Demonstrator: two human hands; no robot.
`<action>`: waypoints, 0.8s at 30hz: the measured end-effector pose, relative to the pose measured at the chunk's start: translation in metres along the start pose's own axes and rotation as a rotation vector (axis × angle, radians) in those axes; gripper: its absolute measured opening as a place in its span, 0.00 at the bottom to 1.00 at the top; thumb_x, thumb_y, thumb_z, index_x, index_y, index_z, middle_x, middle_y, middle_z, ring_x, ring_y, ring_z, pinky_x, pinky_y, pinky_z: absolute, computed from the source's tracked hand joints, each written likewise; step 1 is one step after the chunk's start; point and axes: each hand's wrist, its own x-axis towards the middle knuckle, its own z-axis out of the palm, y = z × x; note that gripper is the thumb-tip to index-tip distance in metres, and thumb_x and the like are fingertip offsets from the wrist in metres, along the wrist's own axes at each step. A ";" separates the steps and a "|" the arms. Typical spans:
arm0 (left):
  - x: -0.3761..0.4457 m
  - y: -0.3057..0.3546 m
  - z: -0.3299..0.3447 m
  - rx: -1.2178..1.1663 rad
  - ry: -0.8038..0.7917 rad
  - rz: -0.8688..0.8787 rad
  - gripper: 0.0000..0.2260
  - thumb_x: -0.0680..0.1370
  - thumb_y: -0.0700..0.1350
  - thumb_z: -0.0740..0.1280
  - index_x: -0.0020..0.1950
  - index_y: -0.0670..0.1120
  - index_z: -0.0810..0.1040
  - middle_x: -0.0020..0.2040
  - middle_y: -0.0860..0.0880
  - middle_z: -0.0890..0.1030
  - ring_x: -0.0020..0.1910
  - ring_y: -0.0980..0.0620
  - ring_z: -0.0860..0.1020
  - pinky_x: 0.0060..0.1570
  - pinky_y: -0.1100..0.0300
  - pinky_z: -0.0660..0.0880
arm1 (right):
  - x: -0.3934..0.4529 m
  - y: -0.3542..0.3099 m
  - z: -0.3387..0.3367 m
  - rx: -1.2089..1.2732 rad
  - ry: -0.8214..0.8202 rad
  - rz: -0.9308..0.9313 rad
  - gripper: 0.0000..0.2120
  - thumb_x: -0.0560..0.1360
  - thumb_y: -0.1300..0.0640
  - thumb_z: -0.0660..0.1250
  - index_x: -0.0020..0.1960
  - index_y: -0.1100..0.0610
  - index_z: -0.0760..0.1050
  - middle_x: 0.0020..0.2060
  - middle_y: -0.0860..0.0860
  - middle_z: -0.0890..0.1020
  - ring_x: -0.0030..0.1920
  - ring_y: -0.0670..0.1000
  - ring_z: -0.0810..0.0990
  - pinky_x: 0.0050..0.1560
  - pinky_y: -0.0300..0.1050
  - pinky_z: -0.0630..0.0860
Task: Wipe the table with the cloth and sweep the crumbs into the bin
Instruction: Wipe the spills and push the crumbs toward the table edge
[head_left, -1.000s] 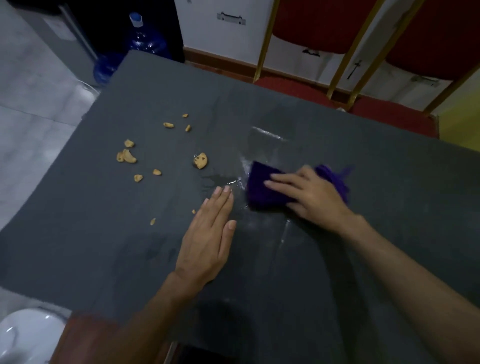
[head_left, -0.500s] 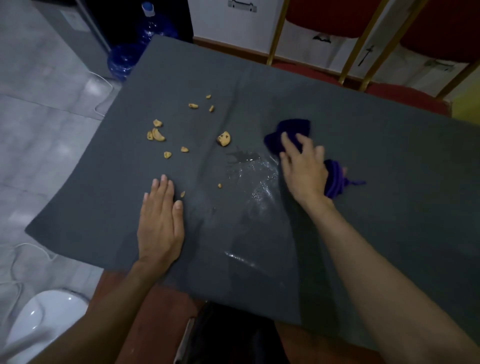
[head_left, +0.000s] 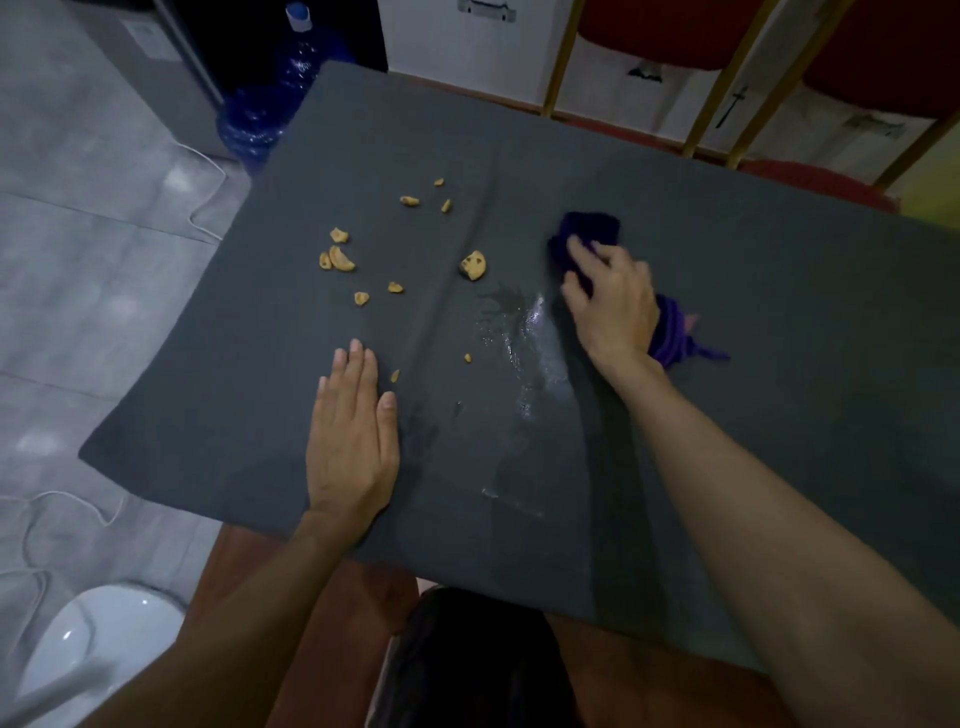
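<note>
Purple cloth (head_left: 592, 228) sits on the grey table mat (head_left: 779, 322), bunched, one end poking out past the fingertips, the other trailing out beside the wrist. Our right hand (head_left: 613, 306) presses flat on it, fingers spread over the fabric, not clenched round it. Just left of the cloth there's a wet streak (head_left: 530, 353) running toward the near edge. Further left of the cloth: the biscuit crumbs (head_left: 337, 257), scattered, the biggest chunk (head_left: 472, 265) nearest the cloth, two tiny bits by the streak. Our left hand (head_left: 353, 441) lies flat and empty on the mat, fingers together, well left of the cloth. White bin (head_left: 78, 649), we guess, on the floor far left and below the cloth, off the mat's near corner.

Risks, as we judge them: dragging the wet cloth through the crumbs turns them to paste; a fast sweep flicks bits onto the floor short of the bin; the mat looks loose and creased, so pushing could shift it.
</note>
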 end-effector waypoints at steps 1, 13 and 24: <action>0.000 0.000 0.000 0.002 0.000 -0.001 0.26 0.84 0.51 0.45 0.78 0.38 0.60 0.79 0.45 0.58 0.79 0.49 0.53 0.78 0.53 0.49 | -0.005 -0.003 0.002 0.014 -0.043 -0.099 0.19 0.78 0.50 0.62 0.69 0.42 0.72 0.66 0.48 0.76 0.56 0.58 0.73 0.45 0.52 0.77; -0.001 0.000 -0.002 -0.005 -0.002 0.011 0.25 0.84 0.50 0.46 0.78 0.38 0.59 0.79 0.45 0.58 0.79 0.50 0.52 0.78 0.55 0.47 | -0.029 0.007 -0.007 0.134 0.037 -0.015 0.20 0.78 0.52 0.63 0.70 0.43 0.72 0.67 0.47 0.76 0.58 0.56 0.74 0.53 0.48 0.74; -0.001 -0.001 -0.002 -0.038 -0.007 0.011 0.25 0.84 0.51 0.45 0.78 0.39 0.58 0.80 0.46 0.57 0.80 0.50 0.52 0.78 0.56 0.46 | -0.080 0.037 -0.031 0.147 0.020 -0.395 0.16 0.73 0.53 0.66 0.60 0.45 0.81 0.58 0.45 0.82 0.47 0.52 0.79 0.52 0.45 0.75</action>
